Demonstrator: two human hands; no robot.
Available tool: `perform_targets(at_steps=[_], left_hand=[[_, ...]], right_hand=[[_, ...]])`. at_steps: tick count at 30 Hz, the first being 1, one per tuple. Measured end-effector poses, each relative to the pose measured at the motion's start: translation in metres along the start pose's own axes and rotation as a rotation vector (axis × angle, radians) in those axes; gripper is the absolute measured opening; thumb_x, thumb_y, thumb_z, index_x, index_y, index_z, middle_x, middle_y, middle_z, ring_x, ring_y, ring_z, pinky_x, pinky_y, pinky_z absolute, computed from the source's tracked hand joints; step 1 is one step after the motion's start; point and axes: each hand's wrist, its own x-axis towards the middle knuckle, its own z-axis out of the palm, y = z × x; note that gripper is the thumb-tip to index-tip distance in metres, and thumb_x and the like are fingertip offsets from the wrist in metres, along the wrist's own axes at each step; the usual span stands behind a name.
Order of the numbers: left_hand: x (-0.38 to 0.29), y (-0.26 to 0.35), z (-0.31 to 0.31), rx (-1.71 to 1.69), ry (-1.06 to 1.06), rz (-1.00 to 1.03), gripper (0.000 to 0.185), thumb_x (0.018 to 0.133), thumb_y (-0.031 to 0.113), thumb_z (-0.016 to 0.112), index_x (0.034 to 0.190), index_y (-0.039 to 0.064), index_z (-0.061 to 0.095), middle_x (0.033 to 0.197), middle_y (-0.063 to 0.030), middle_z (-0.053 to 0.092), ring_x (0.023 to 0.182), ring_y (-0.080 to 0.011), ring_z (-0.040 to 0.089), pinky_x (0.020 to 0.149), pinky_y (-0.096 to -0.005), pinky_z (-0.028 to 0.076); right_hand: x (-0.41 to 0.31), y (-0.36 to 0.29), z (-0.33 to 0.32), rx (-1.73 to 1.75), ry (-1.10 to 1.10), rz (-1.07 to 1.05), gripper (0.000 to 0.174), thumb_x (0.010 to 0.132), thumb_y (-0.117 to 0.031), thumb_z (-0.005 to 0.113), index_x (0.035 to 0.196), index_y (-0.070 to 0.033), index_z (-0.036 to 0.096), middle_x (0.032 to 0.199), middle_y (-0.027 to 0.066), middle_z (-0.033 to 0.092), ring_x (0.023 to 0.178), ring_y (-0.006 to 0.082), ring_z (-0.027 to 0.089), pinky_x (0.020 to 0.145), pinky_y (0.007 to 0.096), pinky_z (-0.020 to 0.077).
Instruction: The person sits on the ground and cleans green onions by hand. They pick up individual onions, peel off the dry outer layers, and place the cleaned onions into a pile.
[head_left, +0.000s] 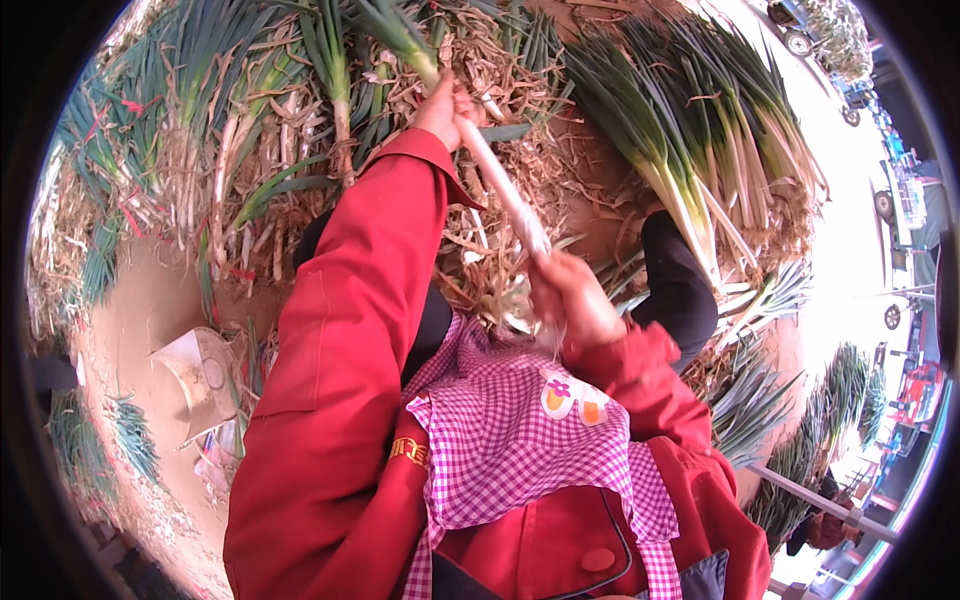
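My left hand grips a large green onion where its white shaft meets the green leaves, which point up and away. Lower on the same stalk, my right hand is closed around the white root end, close above the checked apron; the hand is slightly blurred. Dry husks and peeled outer leaves lie between my legs, beneath the stalk. Green onions with dry outer leaves lie to the left and ahead. To the right, a row of green onions with pale shafts rests beside my knee.
At the left on the ground sits a pale, worn container, near small bundles of green onions. More green onions lie behind my right knee. A metal pole crosses the lower right, near another person. Wheeled vehicles stand farther right.
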Motion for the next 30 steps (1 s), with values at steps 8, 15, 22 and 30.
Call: perform_targets(at_steps=[8, 15, 22, 30], left_hand=[[0.021, -0.014, -0.032, 0.235, 0.273, 0.036, 0.029, 0.095, 0.034, 0.063, 0.085, 0.01, 0.049, 0.061, -0.0009, 0.047, 0.046, -0.012, 0.04, 0.045, -0.0271, 0.041], [0.03, 0.018, -0.046, 0.027, -0.213, -0.042, 0.016, 0.096, 0.023, 0.062, 0.09, 0.009, 0.057, 0.059, 0.0041, 0.043, 0.049, -0.0064, 0.04, 0.048, -0.0234, 0.037], [-0.022, -0.031, -0.012, 0.039, -0.422, -0.143, 0.033, 0.097, 0.034, 0.057, 0.101, 0.002, 0.061, 0.094, -0.0114, 0.066, 0.088, -0.0251, 0.063, 0.084, -0.0416, 0.054], [-0.011, -0.038, -0.006, 0.108, -0.049, -0.221, 0.038, 0.097, 0.043, 0.057, 0.083, 0.009, 0.046, 0.058, 0.0079, 0.039, 0.049, -0.007, 0.036, 0.051, -0.0212, 0.036]], right_hand=[[-0.086, 0.017, 0.006, -0.698, 0.376, -0.186, 0.022, 0.103, -0.018, 0.045, 0.1, -0.001, 0.058, 0.068, -0.0061, 0.046, 0.059, 0.0041, 0.04, 0.052, 0.0219, 0.0319], [-0.036, -0.024, -0.046, -1.691, 0.24, -0.529, 0.043, 0.093, -0.036, 0.062, 0.112, 0.003, 0.065, 0.122, 0.0264, 0.057, 0.11, 0.0395, 0.057, 0.091, 0.0425, 0.0477], [0.073, -0.037, -0.019, -0.424, -0.046, -0.124, 0.053, 0.096, -0.038, 0.06, 0.127, 0.005, 0.052, 0.104, 0.0178, 0.066, 0.094, 0.0247, 0.066, 0.08, 0.0322, 0.0529], [0.059, -0.012, -0.017, -1.387, 0.353, -0.298, 0.047, 0.1, -0.044, 0.049, 0.094, 0.003, 0.055, 0.065, 0.0033, 0.058, 0.056, 0.0161, 0.057, 0.052, 0.0327, 0.0466]])
